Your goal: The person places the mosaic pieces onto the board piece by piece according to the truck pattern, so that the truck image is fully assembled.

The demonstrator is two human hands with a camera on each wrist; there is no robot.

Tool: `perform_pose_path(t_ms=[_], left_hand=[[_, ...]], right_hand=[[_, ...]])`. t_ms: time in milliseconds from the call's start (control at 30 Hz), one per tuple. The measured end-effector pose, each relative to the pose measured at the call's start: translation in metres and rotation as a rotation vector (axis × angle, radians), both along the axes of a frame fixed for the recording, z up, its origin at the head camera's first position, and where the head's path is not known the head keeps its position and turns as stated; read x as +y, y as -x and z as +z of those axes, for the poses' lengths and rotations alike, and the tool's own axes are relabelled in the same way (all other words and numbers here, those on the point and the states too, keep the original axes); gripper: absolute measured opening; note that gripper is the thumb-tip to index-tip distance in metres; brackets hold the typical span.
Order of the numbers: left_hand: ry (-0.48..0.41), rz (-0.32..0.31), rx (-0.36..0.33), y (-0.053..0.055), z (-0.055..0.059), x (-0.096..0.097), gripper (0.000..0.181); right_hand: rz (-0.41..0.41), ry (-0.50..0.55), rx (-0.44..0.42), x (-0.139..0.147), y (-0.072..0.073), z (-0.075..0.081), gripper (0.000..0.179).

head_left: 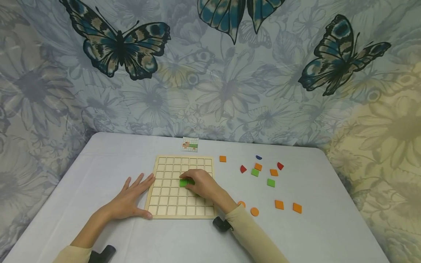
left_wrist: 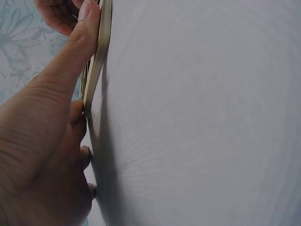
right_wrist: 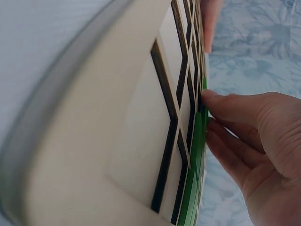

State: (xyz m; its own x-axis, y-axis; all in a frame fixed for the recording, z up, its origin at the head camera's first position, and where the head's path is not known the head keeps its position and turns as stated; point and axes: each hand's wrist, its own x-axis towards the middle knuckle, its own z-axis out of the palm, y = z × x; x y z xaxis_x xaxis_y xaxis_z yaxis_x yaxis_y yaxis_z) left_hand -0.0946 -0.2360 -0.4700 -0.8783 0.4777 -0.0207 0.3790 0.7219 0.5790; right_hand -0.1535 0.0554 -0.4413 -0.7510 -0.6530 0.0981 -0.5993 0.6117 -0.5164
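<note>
Grn tiles in wdn grid brd

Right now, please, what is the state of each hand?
Left hand: open, touching the board's edge.
Right hand: pinching a green tile on the board.

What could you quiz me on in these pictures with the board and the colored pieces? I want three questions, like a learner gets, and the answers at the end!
1. True or false: the left hand touches the edge of the board.
2. What shape is the blue piece?
A) square
B) half circle
C) full circle
3. Which hand is over the green pieces on the board?

Key:
1. True.
2. B.
3. The right hand.
</note>
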Motion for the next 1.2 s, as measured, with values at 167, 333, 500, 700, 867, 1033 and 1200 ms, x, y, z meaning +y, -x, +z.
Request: perform_pose_path(t_ms=[167, 333, 500, 700, 867, 1033, 1200], left_hand=[[0.008, 0.005, 0.003, 0.0, -0.002, 0.0, 0.125], [0.016, 0.006, 0.004, 0.0, -0.003, 0.0, 0.126], [0.016, 0.008, 0.004, 0.0, -0.001, 0.001, 0.126], [0.011, 0.018, 0.013, -0.002, 0.005, 0.003, 0.126], [0.012, 0.023, 0.006, -0.002, 0.008, 0.003, 0.126], [0.016, 0.024, 0.007, -0.002, 0.008, 0.003, 0.126], [0.011, 0.012, 0.015, -0.003, 0.007, 0.003, 0.125]], right_hand=[[0.001, -0.002, 0.006, 0.001, 0.0, -0.001, 0.031], [0.004, 0.01, 0.012, 0.001, 0.0, -0.002, 0.03], [0.005, 0.017, 0.016, 0.002, -0.001, -0.001, 0.029], [-0.006, 0.026, 0.018, 0.008, -0.003, 0.005, 0.031], [-0.015, 0.041, 0.027, 0.02, -0.004, 0.01, 0.032], [-0.063, 0.041, 0.004, 0.039, -0.002, 0.014, 0.032], [-0.136, 0.062, -0.02, 0.061, 0.001, 0.015, 0.03]])
